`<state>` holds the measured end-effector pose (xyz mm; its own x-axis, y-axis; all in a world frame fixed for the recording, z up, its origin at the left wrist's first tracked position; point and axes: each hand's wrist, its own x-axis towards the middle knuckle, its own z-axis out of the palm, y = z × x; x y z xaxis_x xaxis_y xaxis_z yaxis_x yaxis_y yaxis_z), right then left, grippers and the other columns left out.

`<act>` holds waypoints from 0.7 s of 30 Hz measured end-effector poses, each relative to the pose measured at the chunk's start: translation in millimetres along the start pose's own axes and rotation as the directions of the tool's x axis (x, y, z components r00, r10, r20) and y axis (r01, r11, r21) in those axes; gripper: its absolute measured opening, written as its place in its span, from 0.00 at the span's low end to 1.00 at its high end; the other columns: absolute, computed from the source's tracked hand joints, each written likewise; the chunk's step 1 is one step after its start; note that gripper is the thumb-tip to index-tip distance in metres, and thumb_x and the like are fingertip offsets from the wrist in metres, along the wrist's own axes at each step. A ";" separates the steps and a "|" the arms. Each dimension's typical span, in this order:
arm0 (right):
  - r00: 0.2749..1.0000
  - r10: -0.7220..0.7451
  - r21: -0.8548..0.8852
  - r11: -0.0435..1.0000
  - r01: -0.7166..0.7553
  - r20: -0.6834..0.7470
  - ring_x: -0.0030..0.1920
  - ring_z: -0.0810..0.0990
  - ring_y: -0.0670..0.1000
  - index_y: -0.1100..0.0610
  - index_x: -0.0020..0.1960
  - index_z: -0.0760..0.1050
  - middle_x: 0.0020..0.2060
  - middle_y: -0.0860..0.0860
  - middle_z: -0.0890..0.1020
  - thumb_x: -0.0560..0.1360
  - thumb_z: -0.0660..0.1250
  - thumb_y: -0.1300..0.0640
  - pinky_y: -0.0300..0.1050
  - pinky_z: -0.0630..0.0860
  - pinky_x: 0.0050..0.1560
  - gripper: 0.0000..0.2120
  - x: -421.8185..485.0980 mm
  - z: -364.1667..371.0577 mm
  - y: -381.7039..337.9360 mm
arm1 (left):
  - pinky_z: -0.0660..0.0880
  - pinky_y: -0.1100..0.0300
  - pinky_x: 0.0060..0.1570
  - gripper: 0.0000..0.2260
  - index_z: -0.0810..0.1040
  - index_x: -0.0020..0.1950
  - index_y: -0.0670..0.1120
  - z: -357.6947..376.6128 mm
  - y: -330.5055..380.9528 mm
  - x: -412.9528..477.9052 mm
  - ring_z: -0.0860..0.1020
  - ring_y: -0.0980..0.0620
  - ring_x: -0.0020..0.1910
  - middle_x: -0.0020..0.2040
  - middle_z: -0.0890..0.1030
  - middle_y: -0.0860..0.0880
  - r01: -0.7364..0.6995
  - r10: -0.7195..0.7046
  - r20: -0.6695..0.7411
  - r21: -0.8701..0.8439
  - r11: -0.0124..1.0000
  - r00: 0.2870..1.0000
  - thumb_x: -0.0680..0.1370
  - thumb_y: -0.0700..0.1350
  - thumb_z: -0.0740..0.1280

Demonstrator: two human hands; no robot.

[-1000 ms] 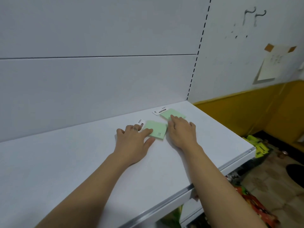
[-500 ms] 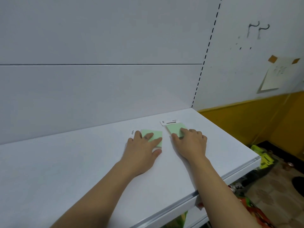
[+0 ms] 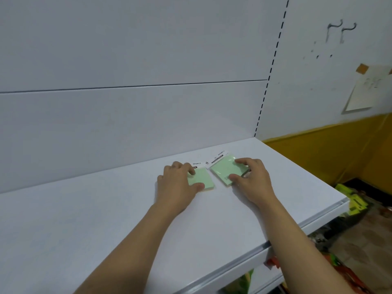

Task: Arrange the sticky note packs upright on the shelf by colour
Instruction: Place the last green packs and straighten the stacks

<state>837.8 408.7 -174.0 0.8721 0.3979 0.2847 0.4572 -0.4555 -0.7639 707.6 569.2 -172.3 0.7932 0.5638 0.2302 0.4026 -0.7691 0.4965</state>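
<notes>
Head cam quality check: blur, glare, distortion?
Head view: soft, even light, no glare on the white shelf, faint shadows beside the left hand and right hand; label print on the pale green sticky note packs barely legible; taped paper sheet at the right edge smeared.

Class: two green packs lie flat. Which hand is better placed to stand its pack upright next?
Probably right: the right hand pinches the right pack by opposite edges, ready to tip it. The left hand holds the left pack mostly from on top.
</notes>
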 end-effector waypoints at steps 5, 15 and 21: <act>0.993 0.050 0.068 0.996 -0.058 0.110 0.45 0.76 0.43 0.44 0.73 0.62 0.59 0.45 0.70 0.68 0.76 0.56 0.39 0.69 0.50 0.38 2.1 -9.5 4.9 | 0.65 0.50 0.56 0.28 0.69 0.67 0.51 -6.9 -1.4 4.1 0.66 0.45 0.64 0.63 0.71 0.48 0.145 -0.171 0.093 0.234 0.961 0.981 0.72 0.65 0.63; 0.989 -0.012 0.116 0.993 -0.005 0.148 0.56 0.75 0.48 0.49 0.69 0.69 0.57 0.46 0.75 0.68 0.76 0.58 0.40 0.70 0.54 0.32 4.7 -9.9 10.6 | 0.75 0.52 0.55 0.39 0.62 0.74 0.50 -6.8 -3.3 8.1 0.76 0.50 0.55 0.59 0.75 0.49 0.182 -0.171 0.064 -0.358 0.916 0.983 0.67 0.40 0.76; 0.997 -0.038 0.125 0.991 0.046 -0.060 0.49 0.74 0.47 0.51 0.59 0.75 0.52 0.48 0.77 0.68 0.74 0.62 0.35 0.67 0.44 0.21 5.2 -4.9 6.9 | 0.80 0.55 0.44 0.32 0.73 0.67 0.46 -4.2 -2.9 8.2 0.78 0.53 0.42 0.45 0.76 0.52 0.217 -0.215 0.076 -0.598 0.771 0.974 0.65 0.34 0.77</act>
<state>846.3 403.6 -175.0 0.8629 0.3664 0.3480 0.4710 -0.3336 -0.8167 711.0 577.4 -168.3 0.7205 0.6913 0.0540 0.2090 -0.2908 0.9337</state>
